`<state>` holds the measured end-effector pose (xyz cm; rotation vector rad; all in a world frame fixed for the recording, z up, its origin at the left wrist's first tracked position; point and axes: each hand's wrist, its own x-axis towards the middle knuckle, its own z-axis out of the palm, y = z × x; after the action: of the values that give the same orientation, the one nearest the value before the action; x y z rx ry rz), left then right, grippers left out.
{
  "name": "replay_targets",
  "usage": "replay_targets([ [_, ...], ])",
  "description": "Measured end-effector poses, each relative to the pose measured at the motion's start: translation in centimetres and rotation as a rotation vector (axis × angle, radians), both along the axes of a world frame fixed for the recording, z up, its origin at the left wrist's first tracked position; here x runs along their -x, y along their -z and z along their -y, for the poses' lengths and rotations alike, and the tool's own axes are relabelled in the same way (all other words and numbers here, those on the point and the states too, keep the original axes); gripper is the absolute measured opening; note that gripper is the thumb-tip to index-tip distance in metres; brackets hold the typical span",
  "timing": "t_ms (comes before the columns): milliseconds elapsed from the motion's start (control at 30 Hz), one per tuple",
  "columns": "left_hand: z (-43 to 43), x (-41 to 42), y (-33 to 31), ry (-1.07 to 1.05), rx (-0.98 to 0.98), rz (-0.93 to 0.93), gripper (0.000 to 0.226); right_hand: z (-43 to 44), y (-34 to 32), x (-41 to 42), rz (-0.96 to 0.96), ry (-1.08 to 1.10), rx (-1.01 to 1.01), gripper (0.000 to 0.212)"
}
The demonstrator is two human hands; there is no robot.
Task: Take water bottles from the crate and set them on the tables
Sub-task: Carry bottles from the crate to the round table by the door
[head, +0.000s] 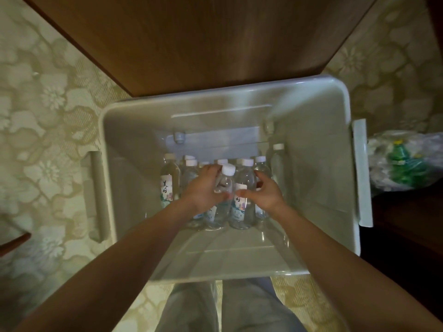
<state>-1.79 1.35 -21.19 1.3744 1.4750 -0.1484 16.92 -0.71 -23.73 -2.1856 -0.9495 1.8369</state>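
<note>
Our left hand [203, 188] grips a clear white-capped water bottle [225, 183], raised from the cluster inside the pale grey plastic crate [345, 99], while our right hand [265, 195] cups the neighbouring bottle [244, 180], grip unclear, probably so we carry two together.

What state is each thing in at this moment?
crate, open-topped, partly filled with bottles.
held bottle, capped, upright.
other bottles, capped, upright, clustered mid-crate.
left hand, grips the held bottle.
right hand, thumb and fingers either side of a neighbouring bottle; grip unclear.
</note>
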Motion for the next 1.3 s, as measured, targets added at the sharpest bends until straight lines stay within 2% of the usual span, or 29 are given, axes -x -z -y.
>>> replay_targets([
  [133, 0.9, 0.4, -0.5, -0.105, 0.085, 0.114, 0.07, 0.3, -0.6, -0.6, -0.055, 0.033, -0.012, 0.072],
  [233, 1.4, 0.9, -1.1, -0.095, 0.1, 0.142, 0.072, 0.6, -1.5, -0.7, -0.081, 0.063, -0.03, 0.069],
  [467, 3.5, 2.3, -3.8, -0.242, 0.017, 0.19, 0.068, 0.8, -5.6, -1.2, -0.189, 0.146, -0.063, 0.055],
  [533, 3.8, 2.9, -5.0, -0.288, -0.015, 0.222, 0.062, 0.6, -7.2, -1.3, -0.213, 0.148, -0.046, 0.059],
  [667, 3.9, 4.3, -8.5, -0.384, -0.045, 0.328, 0.053, 0.6, -11.0, -0.3, -0.223, 0.146, -0.065, 0.084],
  [700, 3.9, 4.6, -9.8, -0.397, -0.049, 0.357, 0.054, 0.5, -11.9, 0.2, -0.232, 0.148, -0.07, 0.085],
  [733, 4.0, 5.1, -10.8, -0.401, -0.061, 0.374, 0.058, 0.4, -13.1, 0.8, -0.251, 0.141, -0.079, 0.076],
  [800, 4.3, 6.3, -12.8, -0.393, -0.105, 0.369, 0.067, 0.4, -15.6, 2.0, -0.284, 0.107, -0.099, 0.045],
  [867, 4.9, 7.9, -14.7, -0.406, -0.157, 0.364, 0.08, 0.4, -18.1, 3.6, -0.299, 0.079, -0.128, 0.037],
  [1133, 9.3, 16.1, -23.0, -0.613, -0.349, 0.423, 0.104, 1.9, -26.2, 12.5, -0.432, -0.12, -0.244, 0.038],
  [1167, 10.2, 17.6, -24.3, -0.641, -0.364, 0.438, 0.103, 2.3, -27.1, 13.9, -0.453, -0.153, -0.255, 0.039],
  [1267, 12.8, 22.1, -27.4, -0.75, -0.46, 0.446, 0.076, 3.6, -29.7, 18.5, -0.498, -0.259, -0.292, 0.047],
  [1300, 13.7, 23.6, -28.3, -0.794, -0.49, 0.453, 0.076, 4.2, -30.3, 20.1, -0.511, -0.286, -0.297, 0.05],
])
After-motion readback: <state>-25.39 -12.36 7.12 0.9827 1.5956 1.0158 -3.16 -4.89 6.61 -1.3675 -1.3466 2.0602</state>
